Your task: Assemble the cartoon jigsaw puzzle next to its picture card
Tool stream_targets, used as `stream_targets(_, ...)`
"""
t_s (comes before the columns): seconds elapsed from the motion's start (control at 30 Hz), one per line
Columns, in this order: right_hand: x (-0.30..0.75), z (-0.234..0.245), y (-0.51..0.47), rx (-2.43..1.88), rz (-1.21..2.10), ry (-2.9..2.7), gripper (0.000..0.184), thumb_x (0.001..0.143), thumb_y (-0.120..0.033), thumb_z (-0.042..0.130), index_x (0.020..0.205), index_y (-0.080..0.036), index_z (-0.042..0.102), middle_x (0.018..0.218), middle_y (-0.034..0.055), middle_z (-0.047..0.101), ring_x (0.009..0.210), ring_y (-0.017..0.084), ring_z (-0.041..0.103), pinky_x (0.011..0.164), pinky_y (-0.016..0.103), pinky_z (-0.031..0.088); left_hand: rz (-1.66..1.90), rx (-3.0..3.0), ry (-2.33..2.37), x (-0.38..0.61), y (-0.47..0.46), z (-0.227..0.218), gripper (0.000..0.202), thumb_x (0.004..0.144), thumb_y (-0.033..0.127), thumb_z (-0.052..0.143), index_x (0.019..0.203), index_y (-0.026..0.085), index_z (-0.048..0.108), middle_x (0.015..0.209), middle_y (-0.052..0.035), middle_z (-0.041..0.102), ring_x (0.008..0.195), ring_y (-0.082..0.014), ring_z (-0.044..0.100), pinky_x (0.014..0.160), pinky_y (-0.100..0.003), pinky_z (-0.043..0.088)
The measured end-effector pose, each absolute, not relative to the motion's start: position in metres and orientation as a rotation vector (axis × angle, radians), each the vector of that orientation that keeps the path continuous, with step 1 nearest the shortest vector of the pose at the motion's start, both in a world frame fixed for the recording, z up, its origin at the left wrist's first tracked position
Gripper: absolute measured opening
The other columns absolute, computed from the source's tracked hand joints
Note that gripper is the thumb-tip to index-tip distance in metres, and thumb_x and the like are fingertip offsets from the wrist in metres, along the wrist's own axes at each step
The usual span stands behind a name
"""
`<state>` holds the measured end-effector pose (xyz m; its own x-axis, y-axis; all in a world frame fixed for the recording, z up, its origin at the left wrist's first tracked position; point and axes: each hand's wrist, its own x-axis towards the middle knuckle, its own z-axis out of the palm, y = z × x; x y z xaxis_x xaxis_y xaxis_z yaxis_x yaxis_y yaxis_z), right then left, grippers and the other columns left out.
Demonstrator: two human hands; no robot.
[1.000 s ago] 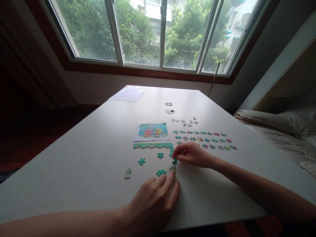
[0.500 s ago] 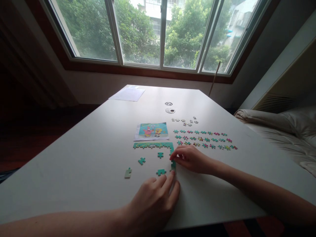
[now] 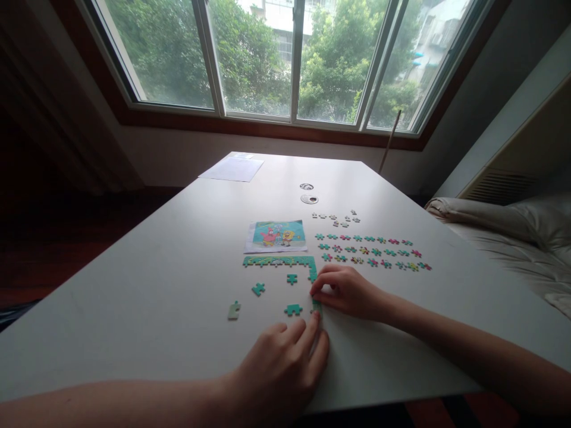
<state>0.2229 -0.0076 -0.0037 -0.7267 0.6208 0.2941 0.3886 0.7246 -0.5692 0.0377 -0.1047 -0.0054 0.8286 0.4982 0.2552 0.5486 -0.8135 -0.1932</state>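
An L-shaped run of joined green puzzle pieces [image 3: 276, 261] lies on the table, one row across and one column down its right side. My right hand [image 3: 350, 291] comes from the right, thumb and fingertips pinched at a puzzle piece [image 3: 316, 301] in that column; the fingers partly cover it. Just below, my left hand [image 3: 283, 362] has its fingertips on the column's bottom end, the other fingers curled. Inside the corner lie a loose green piece [image 3: 291, 279], a tilted one [image 3: 259, 289] and another [image 3: 293, 310] near my left fingers. Farther left is a pale piece [image 3: 234, 310].
A printed cartoon picture [image 3: 276, 235] lies beyond the joined row. Rows of loose colourful pieces [image 3: 364, 251] spread to the right, with several pale ones [image 3: 333, 217] behind. Two round items [image 3: 309, 199] and a paper sheet [image 3: 232, 168] are farther back on the white table [image 3: 134, 309].
My right fingertips have slid slightly down the column, showing more of the piece above them. My left hand stays at the bottom end. The view has shifted a little.
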Motion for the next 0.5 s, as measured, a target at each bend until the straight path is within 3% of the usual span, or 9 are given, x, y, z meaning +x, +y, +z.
stream_targets(0.4, 0.225, -0.0026, -0.0089, -0.755, 0.695, -2.404, 0.01, 0.081, -0.02, 0.061, 0.078, -0.016, 0.07, 0.074, 0.003, 0.062, 0.058, 0.008, 0.051, 0.054, 0.018, 0.042, -0.309, -2.696, -0.747, 0.0358, -0.1074, -0.0045, 0.026, 0.086, 0.013, 0.042, 0.105, 0.008, 0.059, 0.116, -0.0176, 0.062, 0.075, -0.023, 0.061, 0.052, -0.032, 0.048)
stream_targets(0.5, 0.2289, 0.0004, -0.0047, -0.816, 0.66, -2.364, 0.009, 0.081, -0.018, 0.061, 0.078, -0.016, 0.07, 0.074, 0.0029, 0.064, 0.061, 0.009, 0.053, 0.057, 0.019, 0.043, -0.363, -2.706, -0.786, 0.0342, -0.1037, 0.0016, 0.018, 0.087, 0.014, 0.045, 0.098, 0.012, 0.06, 0.099, -0.0121, 0.066, 0.07, -0.021, 0.059, 0.051, -0.031, 0.047)
